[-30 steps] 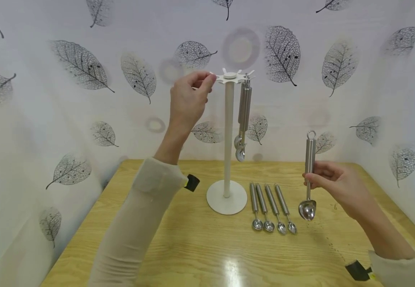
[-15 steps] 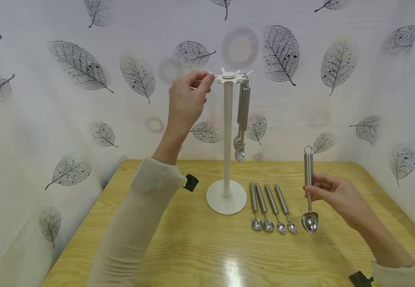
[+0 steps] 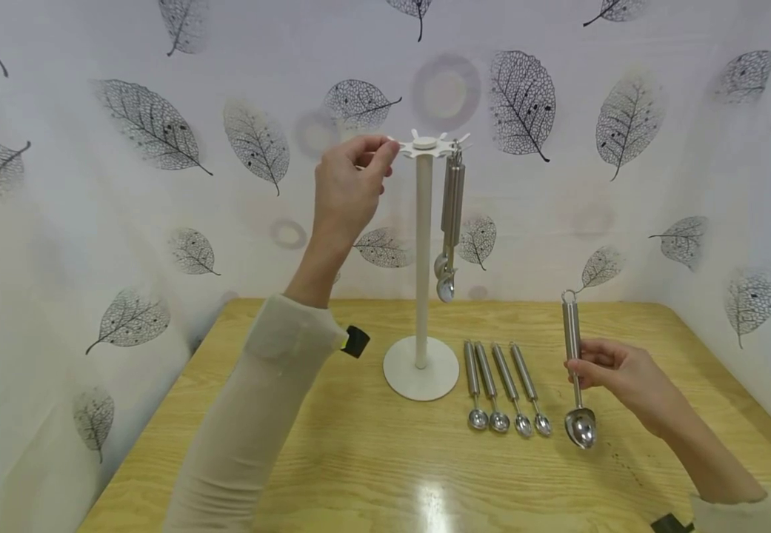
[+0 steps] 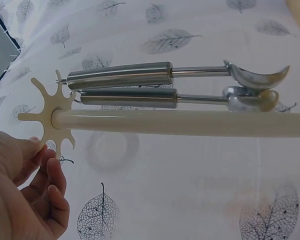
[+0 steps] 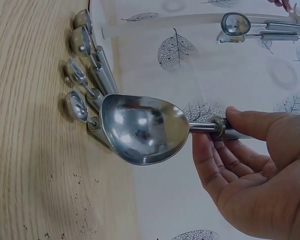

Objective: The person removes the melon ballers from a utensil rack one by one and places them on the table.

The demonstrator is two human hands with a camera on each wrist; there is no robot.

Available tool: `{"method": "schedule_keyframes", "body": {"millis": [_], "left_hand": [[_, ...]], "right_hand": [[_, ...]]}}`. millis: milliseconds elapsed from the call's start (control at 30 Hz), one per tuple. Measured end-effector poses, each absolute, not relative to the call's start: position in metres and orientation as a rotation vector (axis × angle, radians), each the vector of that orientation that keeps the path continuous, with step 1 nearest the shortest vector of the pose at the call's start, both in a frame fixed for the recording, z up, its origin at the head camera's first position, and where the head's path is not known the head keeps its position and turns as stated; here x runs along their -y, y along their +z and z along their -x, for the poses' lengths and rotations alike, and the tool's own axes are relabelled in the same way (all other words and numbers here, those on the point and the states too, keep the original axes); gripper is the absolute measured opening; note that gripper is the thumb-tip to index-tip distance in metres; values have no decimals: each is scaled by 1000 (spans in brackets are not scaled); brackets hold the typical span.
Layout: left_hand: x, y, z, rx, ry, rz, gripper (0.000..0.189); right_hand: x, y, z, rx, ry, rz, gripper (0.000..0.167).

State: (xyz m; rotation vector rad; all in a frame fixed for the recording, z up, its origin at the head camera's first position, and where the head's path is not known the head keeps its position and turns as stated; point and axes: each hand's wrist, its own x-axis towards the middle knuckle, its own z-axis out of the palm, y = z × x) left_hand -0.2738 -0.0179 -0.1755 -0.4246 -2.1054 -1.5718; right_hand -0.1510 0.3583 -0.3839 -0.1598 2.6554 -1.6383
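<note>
My left hand pinches one prong of the white utensil rack's star-shaped top, between thumb and forefinger. Two steel scoops hang by their ring ends from prongs on the rack's right side. In my right hand is a steel ice cream scoop, gripped low on its handle with the ring end up. Its wide, slightly pointed bowl faces the right wrist camera and hangs low over the table's right part.
Several smaller steel scoops lie side by side on the wooden table, between the rack's round base and my right hand. A leaf-patterned curtain surrounds the table at the back and sides.
My right hand has lowered the ice cream scoop toward the table, its bowl tipping slightly to the right. The left hand keeps its pinch on the rack's prong.
</note>
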Motion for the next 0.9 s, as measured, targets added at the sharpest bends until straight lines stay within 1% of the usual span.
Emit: {"method": "schedule_keyframes", "body": {"millis": [67,167,567,667,800,900], "left_hand": [[18,-175,274,2110,-1569,423,22],[18,-176,274,2115,-1565,421,22],[19,-177,274,2116,-1568,420,22],[19,-177,274,2113,-1572,420,22],[19,-177,273,2112,-1573,421,22],[19,-176,273,2114,-1571,420,22]], "right_hand": [[-359,-387,151,-2650,-1644,151,43],[-360,-391,153,-2635,-1643,137,44],[-365,-405,164,-2598,-1545,90,61],[-365,-409,166,-2581,-1545,84,60],[-365,-415,170,-2557,-1560,77,51],[-364,-417,173,-2543,-1557,31,49]]}}
